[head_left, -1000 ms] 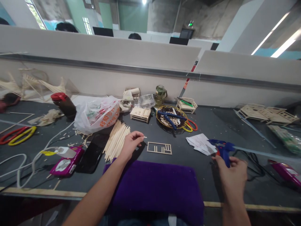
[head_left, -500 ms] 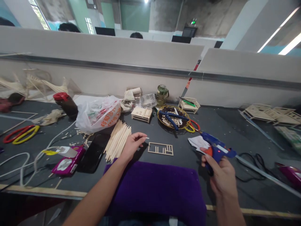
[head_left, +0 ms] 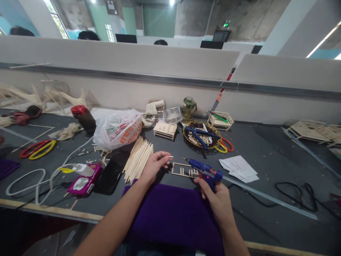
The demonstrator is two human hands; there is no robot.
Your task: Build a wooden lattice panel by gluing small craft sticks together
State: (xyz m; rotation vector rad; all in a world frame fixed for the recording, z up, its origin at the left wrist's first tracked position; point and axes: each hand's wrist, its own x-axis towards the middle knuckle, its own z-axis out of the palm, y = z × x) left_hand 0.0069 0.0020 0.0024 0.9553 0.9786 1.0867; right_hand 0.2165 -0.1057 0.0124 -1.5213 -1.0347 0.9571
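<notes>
Craft workshop: glue gun (head_left: 204,169), wooden sticks (head_left: 138,160), long partition (head_left: 138,57).

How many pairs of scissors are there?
2. One pair lies on the left; another pair sits beside the wire basket, partly hidden. Others may be hidden.

Left-pointing blue glue gun (head_left: 204,168) and short stick (head_left: 171,156) near flat wooden frame (head_left: 183,175)

Red-lid btl (head_left: 85,121) nr plastic bag (head_left: 115,131), blk phone (head_left: 111,174) by pink pwr strip (head_left: 84,182), grn jug (head_left: 189,108) behind.
</notes>
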